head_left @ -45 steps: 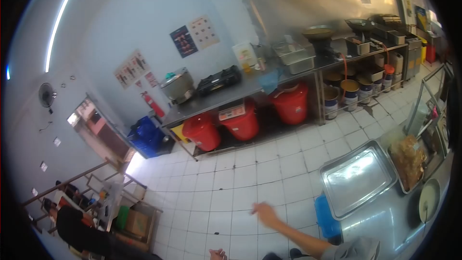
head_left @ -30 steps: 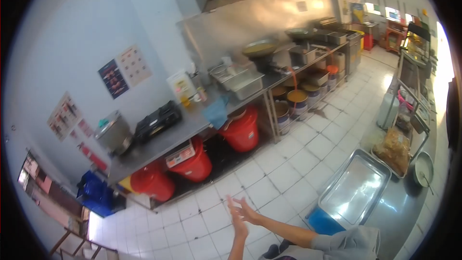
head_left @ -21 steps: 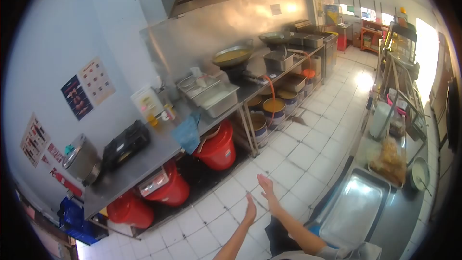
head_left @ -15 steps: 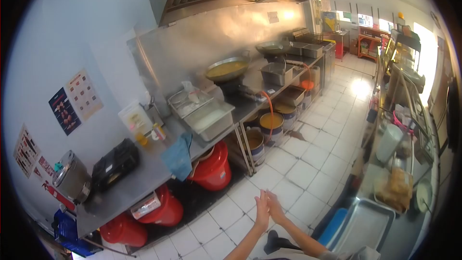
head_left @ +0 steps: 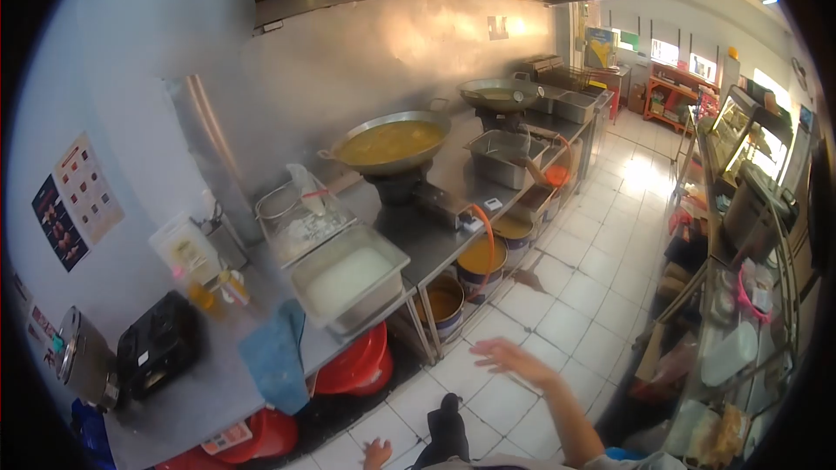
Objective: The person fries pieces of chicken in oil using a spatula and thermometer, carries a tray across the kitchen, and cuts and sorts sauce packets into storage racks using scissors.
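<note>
My right hand (head_left: 514,360) is held out over the tiled floor, fingers stretched and apart, with nothing in it. Low at the bottom edge, my left hand (head_left: 376,453) hangs with its fingers apart, and no object shows in it. Nearest ahead on the steel counter (head_left: 213,383) is a deep metal pan (head_left: 350,283) holding something whitish. Behind it lies a tray (head_left: 305,231) with white powder and a plastic bag. Farther along, a wide wok (head_left: 392,144) of yellowish liquid sits on a burner.
Red tubs (head_left: 357,365) and tins of yellowish liquid (head_left: 482,257) stand under the counter. A blue cloth (head_left: 274,357) hangs over its edge. On the right runs a shelf unit (head_left: 697,283) with containers. White floor tiles (head_left: 557,292) stretch between, with an orange hose (head_left: 489,244) by the burner.
My hands were together in front of me and have come apart, the left dropping down and leftward. The view has moved nearer to the wok and the metal pan.
</note>
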Motion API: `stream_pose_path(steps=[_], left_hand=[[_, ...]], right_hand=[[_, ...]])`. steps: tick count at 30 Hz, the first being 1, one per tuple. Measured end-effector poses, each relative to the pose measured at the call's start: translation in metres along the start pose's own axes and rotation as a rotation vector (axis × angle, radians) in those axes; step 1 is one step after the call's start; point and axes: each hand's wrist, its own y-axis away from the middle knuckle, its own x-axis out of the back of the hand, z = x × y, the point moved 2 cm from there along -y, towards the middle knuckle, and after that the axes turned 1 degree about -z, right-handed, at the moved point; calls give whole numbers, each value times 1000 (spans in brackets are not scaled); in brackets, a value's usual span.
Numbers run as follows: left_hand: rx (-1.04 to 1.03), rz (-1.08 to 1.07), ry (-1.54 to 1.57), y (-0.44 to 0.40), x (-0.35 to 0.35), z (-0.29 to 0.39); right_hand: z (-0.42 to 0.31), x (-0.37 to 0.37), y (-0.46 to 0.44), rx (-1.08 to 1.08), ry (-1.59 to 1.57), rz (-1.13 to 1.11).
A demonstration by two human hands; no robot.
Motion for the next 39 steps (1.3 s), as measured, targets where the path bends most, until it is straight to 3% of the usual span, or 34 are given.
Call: stream_pose_path(steps=[2, 4, 6, 9, 12, 13, 15, 19, 21, 23, 25, 30, 34, 37, 39], left_hand=[[-27, -99, -64, -33, 23, -2], [-218, -157, -144, -81, 37, 19], [-254, -177, 129, -124, 47, 76], [-437, -214, 330, -143, 82, 238], [-564, -567, 684, -159, 95, 390], [-562, -545, 636, -140, 124, 449], [-645, -570, 872, -179, 103, 512], [-615, -419, 913, -226, 88, 615], [-596, -325, 906, -246, 90, 654], [-466, -152, 799, -255, 94, 684], [-430, -149, 746, -265, 90, 696], [-295, -144, 746, -272, 90, 698], [-275, -92, 654, -267, 98, 700], [-483, 283, -30, -247, 117, 710], [-486, 267, -78, -236, 135, 718]], right_hand=[[-47, 40, -31, 92, 25, 112], [-93, 70, -56, 171, 49, 161], [-135, 107, -81, 249, 91, 203], [-177, 164, -107, 358, 298, 282], [-214, 217, -136, 333, 448, 465], [-221, 240, -151, 316, 446, 488], [-230, 291, -184, 279, 463, 493], [-228, 390, -268, 241, 545, 537], [-224, 441, -315, 311, 836, 484], [-215, 479, -356, 251, 1081, 536], [-194, 512, -389, 212, 1114, 528], [-136, 559, -451, -243, 1370, 428], [-30, 642, -505, -308, 1571, 288], [-59, 619, -484, -181, 1511, 334], [-77, 607, -481, -237, 1507, 212]])
